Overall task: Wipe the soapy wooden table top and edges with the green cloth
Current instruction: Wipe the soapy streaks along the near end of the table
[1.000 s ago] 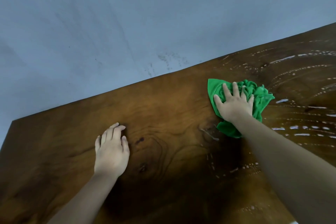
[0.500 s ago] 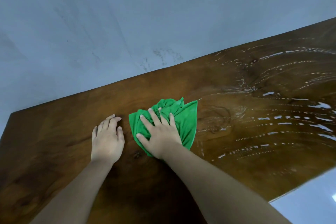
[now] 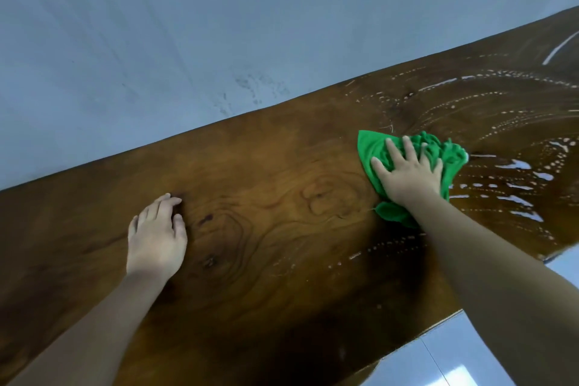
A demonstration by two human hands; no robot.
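Note:
A dark wooden table top (image 3: 282, 185) runs across the view from lower left to upper right. White soap streaks and beads (image 3: 501, 122) cover its right part; the left and middle show bare grain. My right hand (image 3: 407, 174) presses flat, fingers spread, on a crumpled green cloth (image 3: 372, 147) at the border of the soapy area. My left hand (image 3: 156, 235) rests palm down on the bare wood to the left, holding nothing.
A pale blue-grey wall (image 3: 219, 41) stands right behind the table's far edge. Light glossy floor tiles (image 3: 454, 360) show past the near edge at the lower right.
My right hand has slid the green cloth from beside my left hand back to the right, up to the soapy area. My left hand has stayed in place.

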